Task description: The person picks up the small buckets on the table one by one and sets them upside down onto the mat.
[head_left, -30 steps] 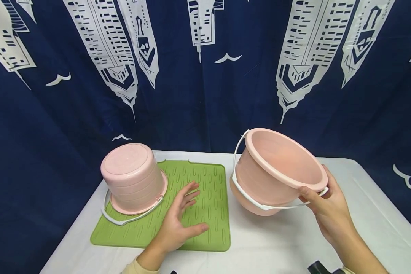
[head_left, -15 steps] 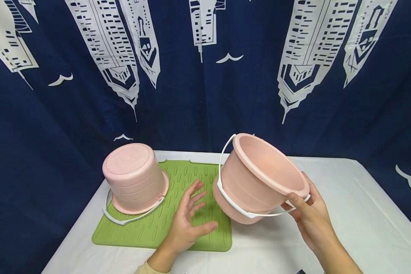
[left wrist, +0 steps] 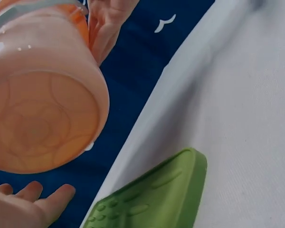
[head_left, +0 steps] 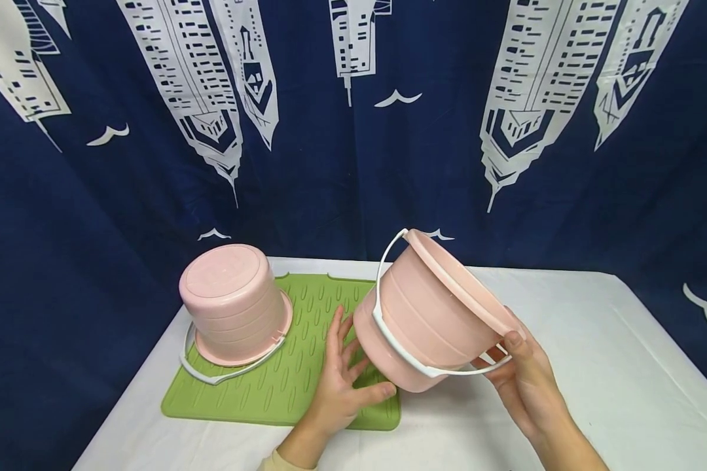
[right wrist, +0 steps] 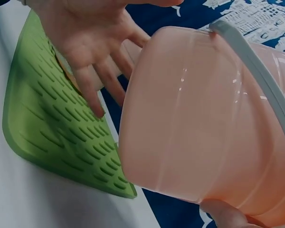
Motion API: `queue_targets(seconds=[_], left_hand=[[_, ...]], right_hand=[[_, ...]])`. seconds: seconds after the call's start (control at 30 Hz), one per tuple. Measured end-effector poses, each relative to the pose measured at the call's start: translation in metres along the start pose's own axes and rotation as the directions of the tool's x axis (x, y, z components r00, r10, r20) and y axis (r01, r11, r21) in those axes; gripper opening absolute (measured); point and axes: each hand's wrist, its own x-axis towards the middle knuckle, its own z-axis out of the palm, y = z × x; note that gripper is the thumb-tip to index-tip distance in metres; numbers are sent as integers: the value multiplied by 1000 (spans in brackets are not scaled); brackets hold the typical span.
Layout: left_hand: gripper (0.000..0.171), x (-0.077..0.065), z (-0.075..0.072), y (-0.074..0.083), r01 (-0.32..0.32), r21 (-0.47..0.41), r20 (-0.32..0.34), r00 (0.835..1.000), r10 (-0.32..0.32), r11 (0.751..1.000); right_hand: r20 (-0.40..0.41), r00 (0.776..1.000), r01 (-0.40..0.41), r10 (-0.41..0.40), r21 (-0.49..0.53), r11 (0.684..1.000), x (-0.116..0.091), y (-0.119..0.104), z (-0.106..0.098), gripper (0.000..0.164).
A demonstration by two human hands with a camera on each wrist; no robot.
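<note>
A pink bucket [head_left: 436,314] with a white handle [head_left: 400,350] is tilted in the air, its mouth facing up and right and its base down and left. My right hand [head_left: 527,379] grips the rim at the lower right, thumb on the near side. Beside the base, my left hand [head_left: 344,386] is spread with fingers apart. In the left wrist view the bucket's round base [left wrist: 38,123] shows just above the left fingertips. The right wrist view shows the left palm [right wrist: 92,47] turned toward the bucket's base end.
A second pink bucket [head_left: 232,307] stands upside down on the left of a green ribbed mat [head_left: 306,366], its handle [head_left: 212,378] lying on the mat. The white-covered table [head_left: 601,366] reaches back to a dark blue printed curtain [head_left: 353,163].
The held bucket has moved left toward the mat and tilted further, its base turning toward the left hand. My left hand has moved right, close to the base.
</note>
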Motion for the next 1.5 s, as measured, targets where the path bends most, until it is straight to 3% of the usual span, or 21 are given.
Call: queue_targets(seconds=[0.13,0.3,0.4,0.63,0.77,0.93,1.07,1.2,1.3,1.4,1.5], left_hand=[[136,1,-1,-9,-19,-80,63,998,24,997],[142,3,-1,-16,-93,-211,135,983,123,973],[146,3,1,-16,-129,-241,163,972,171,962],[162,3,7,-18,-179,-108,150,969,194,978],[159,3,6,-21,-232,-101,145,959,245,968],[153,1,-1,-22,-260,-87,111,957,269,962],[152,-1,-10,-18,-241,5,71,968,240,971],[150,0,-19,-10,-246,109,57,969,241,963],[150,1,-22,-3,-256,200,54,967,250,946],[148,3,-23,4,-258,340,46,965,258,904],[148,5,-23,10,-255,468,46,963,265,846]], right_hand=[[24,1000,-8,9,-15,1000,-3,2,2,52],[45,998,-47,49,-43,998,-7,5,7,57],[51,997,-55,57,-43,998,-8,6,8,60],[68,994,-89,91,-32,996,-9,9,9,69],[78,989,-124,127,-42,991,-8,11,7,67],[10,980,-193,198,-186,963,-3,6,-1,74],[-96,988,-149,125,-320,936,2,-6,-9,90],[-76,995,24,-66,-455,890,2,-20,-9,105],[-11,976,179,-218,-529,830,1,-31,-2,115],[80,935,323,-345,-590,740,1,-42,5,121],[224,871,469,-437,-644,604,3,-51,13,130]])
